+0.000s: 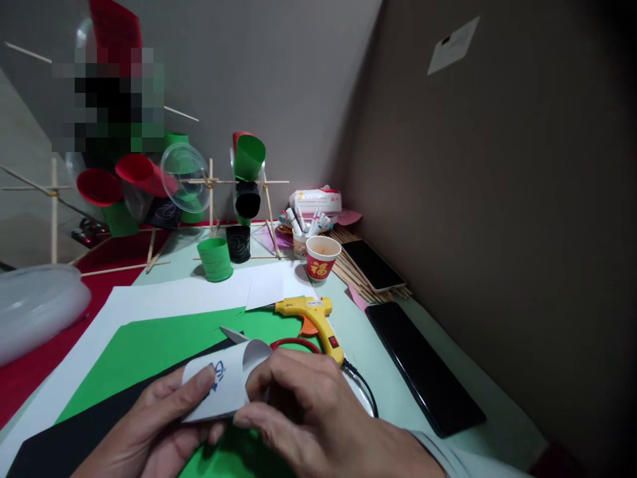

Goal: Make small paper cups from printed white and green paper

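Over the green sheet [149, 345], left hand [149, 425] and right hand [308, 411] pinch a curled paper [223, 388]; I'd keep its edges aligned.

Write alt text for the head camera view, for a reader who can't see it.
A left hand and a right hand hold a curled piece of white paper with blue ink marks above a green paper sheet and a black paper sheet. Behind them lie red-handled scissors, a yellow hot glue gun, a red paper cup and a black phone.
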The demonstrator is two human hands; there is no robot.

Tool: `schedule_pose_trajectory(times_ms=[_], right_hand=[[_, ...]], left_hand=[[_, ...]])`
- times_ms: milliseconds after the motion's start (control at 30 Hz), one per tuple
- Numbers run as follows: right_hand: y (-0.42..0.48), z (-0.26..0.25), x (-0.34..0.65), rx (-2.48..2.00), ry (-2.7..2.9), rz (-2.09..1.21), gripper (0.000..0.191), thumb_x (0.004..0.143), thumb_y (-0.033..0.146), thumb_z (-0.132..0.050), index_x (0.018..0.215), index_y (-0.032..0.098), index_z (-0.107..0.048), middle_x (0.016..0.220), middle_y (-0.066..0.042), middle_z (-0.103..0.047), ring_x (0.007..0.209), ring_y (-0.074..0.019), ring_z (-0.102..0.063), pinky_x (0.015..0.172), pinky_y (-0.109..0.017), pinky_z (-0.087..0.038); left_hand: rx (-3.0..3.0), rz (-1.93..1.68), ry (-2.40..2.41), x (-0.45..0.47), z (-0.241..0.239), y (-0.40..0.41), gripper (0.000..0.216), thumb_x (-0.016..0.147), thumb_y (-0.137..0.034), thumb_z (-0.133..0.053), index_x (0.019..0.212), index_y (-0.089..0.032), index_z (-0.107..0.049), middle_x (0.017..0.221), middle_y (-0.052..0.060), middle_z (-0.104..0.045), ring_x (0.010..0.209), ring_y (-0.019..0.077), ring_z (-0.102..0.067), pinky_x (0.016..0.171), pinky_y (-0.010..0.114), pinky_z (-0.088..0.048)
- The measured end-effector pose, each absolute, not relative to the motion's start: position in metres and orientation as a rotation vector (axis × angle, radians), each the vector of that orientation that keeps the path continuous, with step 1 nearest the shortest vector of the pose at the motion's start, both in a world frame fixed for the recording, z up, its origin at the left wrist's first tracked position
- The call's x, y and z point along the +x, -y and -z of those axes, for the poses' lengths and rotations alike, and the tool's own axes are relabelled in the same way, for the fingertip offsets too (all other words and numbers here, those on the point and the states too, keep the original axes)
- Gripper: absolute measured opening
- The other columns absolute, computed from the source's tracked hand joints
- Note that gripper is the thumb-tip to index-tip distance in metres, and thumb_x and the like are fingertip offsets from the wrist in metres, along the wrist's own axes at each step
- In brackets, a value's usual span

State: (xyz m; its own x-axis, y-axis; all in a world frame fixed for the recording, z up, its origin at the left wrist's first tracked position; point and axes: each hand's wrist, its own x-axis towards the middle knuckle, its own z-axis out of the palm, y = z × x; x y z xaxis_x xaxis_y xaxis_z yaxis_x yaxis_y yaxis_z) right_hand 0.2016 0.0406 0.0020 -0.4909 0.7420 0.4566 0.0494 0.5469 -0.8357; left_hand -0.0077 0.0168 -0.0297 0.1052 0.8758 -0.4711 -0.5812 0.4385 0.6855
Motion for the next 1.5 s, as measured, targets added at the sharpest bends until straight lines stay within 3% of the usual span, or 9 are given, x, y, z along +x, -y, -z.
schedule_pose_trajectory(times_ms=[167, 400, 633, 867, 1067, 1267, 1367, 1500], right_hand=[[-0.040, 0.001, 0.201, -0.618, 1.911, -0.919, 0.028, 0.102, 0.037, -0.063, 0.080, 0.022, -0.056, 0.071, 0.002, -0.056, 0.063, -0.0127, -0.050, 0.060, -0.023, -0.040], [-0.039, 0.007, 0.202, -0.620, 1.902, -0.909, 0.019, 0.100, 0.028, -0.065, 0.084, 0.021, -0.059, 0.074, 0.002, -0.059, 0.066, -0.0121, -0.052, 0.063, -0.022, -0.041], [-0.037, 0.004, 0.201, -0.704, 1.847, -1.024, 0.018, 0.094, 0.023, -0.071, 0.083, 0.021, -0.058, 0.071, 0.004, -0.057, 0.062, -0.0117, -0.051, 0.062, -0.023, -0.039], [-0.037, -0.011, 0.206, -0.773, 1.880, -1.044, 0.019, 0.099, 0.021, -0.058, 0.081, 0.022, -0.053, 0.073, 0.004, -0.053, 0.066, -0.0127, -0.049, 0.066, -0.024, -0.040], [-0.038, -0.010, 0.206, -0.799, 1.933, -0.992, 0.018, 0.097, 0.018, -0.055, 0.081, 0.023, -0.048, 0.072, 0.003, -0.051, 0.067, -0.0133, -0.049, 0.065, -0.024, -0.038], [-0.040, -0.007, 0.204, -0.744, 1.940, -1.005, 0.019, 0.097, 0.019, -0.053, 0.080, 0.023, -0.045, 0.070, 0.003, -0.053, 0.064, -0.0143, -0.050, 0.063, -0.025, -0.039], [-0.040, -0.006, 0.204, -0.748, 1.938, -1.026, 0.017, 0.096, 0.019, -0.053, 0.081, 0.023, -0.047, 0.070, 0.003, -0.054, 0.064, -0.0142, -0.050, 0.062, -0.025, -0.039], [-0.038, -0.005, 0.203, -0.792, 1.901, -0.971, 0.016, 0.094, 0.019, -0.057, 0.080, 0.023, -0.050, 0.072, 0.002, -0.055, 0.065, -0.0137, -0.049, 0.063, -0.025, -0.038]], left_hand=[[0.307, -1.128, -1.030, -0.010, 0.033, -0.016, 0.032, 0.063, -0.030, -0.099, 0.088, -0.023, -0.081, 0.086, 0.003, -0.079, 0.063, 0.0179, -0.065, 0.051, 0.031, -0.061], [0.306, -1.163, -1.073, -0.011, 0.031, -0.017, 0.035, 0.057, -0.028, -0.101, 0.083, -0.024, -0.079, 0.071, -0.001, -0.076, 0.067, 0.0211, -0.069, 0.051, 0.031, -0.064], [0.295, -1.173, -1.095, -0.006, 0.025, -0.018, 0.039, 0.051, -0.027, -0.104, 0.082, -0.023, -0.080, 0.067, -0.002, -0.074, 0.062, 0.0164, -0.070, 0.051, 0.021, -0.064], [0.436, -1.137, -1.069, -0.006, 0.025, -0.017, 0.038, 0.056, -0.023, -0.101, 0.090, -0.021, -0.084, 0.064, -0.003, -0.068, 0.048, 0.0111, -0.054, 0.036, 0.020, -0.052], [0.415, -1.146, -1.134, -0.003, 0.025, -0.017, 0.047, 0.050, -0.019, -0.103, 0.093, -0.023, -0.084, 0.083, 0.000, -0.078, 0.060, 0.0156, -0.061, 0.041, 0.025, -0.059], [0.457, -1.124, -1.147, 0.001, 0.024, -0.018, 0.040, 0.059, -0.026, -0.101, 0.095, -0.026, -0.084, 0.106, 0.002, -0.081, 0.069, 0.0159, -0.066, 0.052, 0.026, -0.065], [0.478, -1.119, -1.163, -0.001, 0.025, -0.018, 0.039, 0.061, -0.029, -0.100, 0.096, -0.025, -0.084, 0.099, 0.002, -0.081, 0.067, 0.0152, -0.064, 0.054, 0.025, -0.065], [0.538, -1.158, -1.183, -0.002, 0.024, -0.018, 0.039, 0.059, -0.036, -0.100, 0.092, -0.025, -0.084, 0.095, 0.001, -0.079, 0.064, 0.0158, -0.061, 0.045, 0.025, -0.061]])
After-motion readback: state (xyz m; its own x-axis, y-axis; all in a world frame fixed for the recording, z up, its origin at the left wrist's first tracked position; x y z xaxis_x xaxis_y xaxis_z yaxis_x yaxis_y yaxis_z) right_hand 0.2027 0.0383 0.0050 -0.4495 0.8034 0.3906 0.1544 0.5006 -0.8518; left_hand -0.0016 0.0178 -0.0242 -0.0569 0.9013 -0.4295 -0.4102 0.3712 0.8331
